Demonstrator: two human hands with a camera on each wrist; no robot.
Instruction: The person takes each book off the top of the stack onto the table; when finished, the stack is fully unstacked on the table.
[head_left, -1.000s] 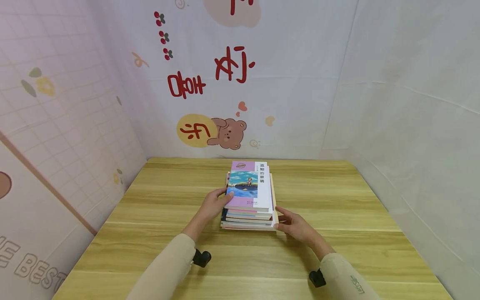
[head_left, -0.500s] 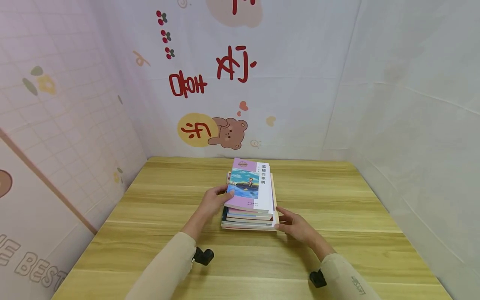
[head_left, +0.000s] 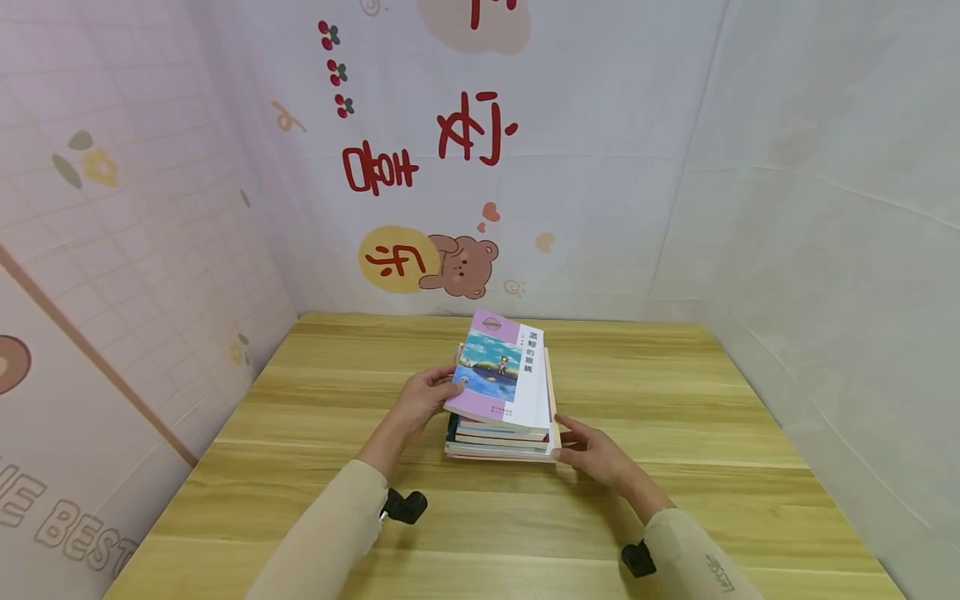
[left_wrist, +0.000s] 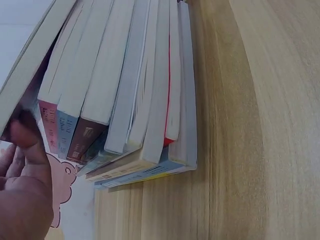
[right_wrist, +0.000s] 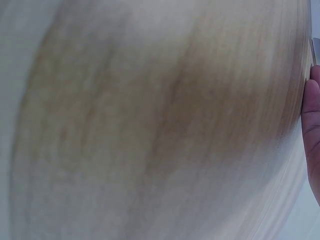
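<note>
A stack of books (head_left: 498, 452) lies on the wooden table, with a pink-and-white paperback (head_left: 491, 371) as its top one. My left hand (head_left: 423, 400) pinches this paperback by its left edge, thumb over the cover. The paperback sits turned and tilted over the pile; in the left wrist view a gap shows between it and the book with a pink spine end (left_wrist: 49, 125). My right hand (head_left: 596, 457) touches the right side of the stack low down, thumb at the near corner and fingers along the side. Only part of the right hand (right_wrist: 312, 125) shows in its wrist view.
The wooden table (head_left: 315, 433) extends around the stack on all sides. Behind it hangs a white cloth wall (head_left: 592, 192) with a printed bear and red characters. More pale cloth walls (head_left: 817, 275) stand left and right.
My left hand has raised the paperback's left side and turned the book clockwise, shifting its far end right. My right hand stays at the stack's side.
</note>
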